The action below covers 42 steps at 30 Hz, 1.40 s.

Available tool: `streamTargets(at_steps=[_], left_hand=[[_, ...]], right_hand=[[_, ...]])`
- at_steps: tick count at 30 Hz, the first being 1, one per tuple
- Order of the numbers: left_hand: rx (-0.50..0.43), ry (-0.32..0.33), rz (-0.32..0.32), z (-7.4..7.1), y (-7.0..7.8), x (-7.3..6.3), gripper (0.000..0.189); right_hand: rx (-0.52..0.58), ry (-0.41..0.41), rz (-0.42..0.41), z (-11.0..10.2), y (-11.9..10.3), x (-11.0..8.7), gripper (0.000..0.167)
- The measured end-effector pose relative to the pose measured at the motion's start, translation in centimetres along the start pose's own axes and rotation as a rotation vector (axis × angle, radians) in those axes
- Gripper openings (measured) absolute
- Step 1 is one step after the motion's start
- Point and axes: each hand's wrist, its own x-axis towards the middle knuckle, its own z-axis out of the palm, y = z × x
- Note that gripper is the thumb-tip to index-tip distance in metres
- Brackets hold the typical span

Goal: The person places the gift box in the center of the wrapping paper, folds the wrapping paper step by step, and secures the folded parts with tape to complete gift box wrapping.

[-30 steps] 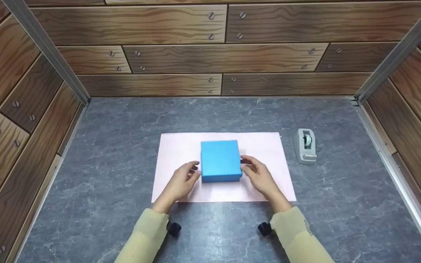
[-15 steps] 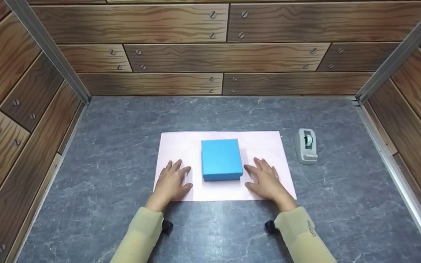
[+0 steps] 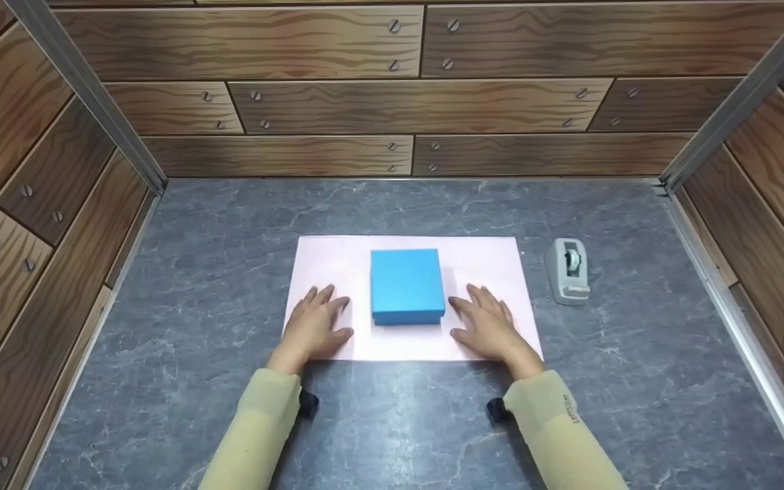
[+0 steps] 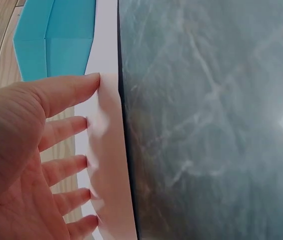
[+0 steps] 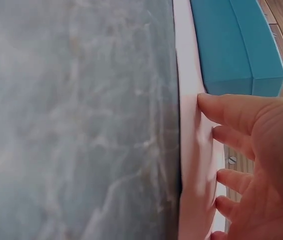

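The pink sheet, bearing the blue box at frame centre, sits slightly higher than a moment ago, the left hand and right hand spread at its lower corners, apparently adjusting its position.

Soft glare on grey tabletop

The head view looks forward and down from well above the bench, far enough back to take in the plank wall. The left wrist view sits close at the left grip, turned sideways with the planks at its left edge; the right wrist view, equally close to the right grip, turns the opposite way, planks at its right. All three share the pink sheet and blue box, both cropped in the wrist views.
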Motion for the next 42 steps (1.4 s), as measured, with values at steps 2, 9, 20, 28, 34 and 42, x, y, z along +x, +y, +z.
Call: streamTargets(at_steps=[2, 9, 20, 28, 34, 42], left_hand=[[-0.023, 0.019, -0.017, 0.0, 0.1, 0.1, 0.057], [-0.253, 0.190, -0.030, 0.1, 1.6, 0.5, 0.040], [-0.597, 0.093, 0.094, 1.1, 3.1, 0.7, 0.045], [-0.598, 0.051, 0.076, 1.3, 3.1, 0.9, 0.048], [-0.576, 0.051, 0.088, 1.3, 3.1, 1.0, 0.049], [-0.563, 0.030, 0.060, 1.3, 3.2, 1.0, 0.049]], right_hand=[[0.027, 0.024, -0.009, -0.1, -0.2, 0.1, 0.055], [0.388, 0.143, 0.048, 0.1, -1.5, 0.9, 0.046], [0.595, 0.138, 0.023, 0.4, -2.1, 1.4, 0.052], [0.623, 0.142, -0.004, 0.6, -1.9, 1.4, 0.052], [0.616, 0.137, 0.020, 0.5, -2.0, 1.3, 0.052], [0.615, 0.140, 0.040, 0.7, -2.0, 1.4, 0.051]])
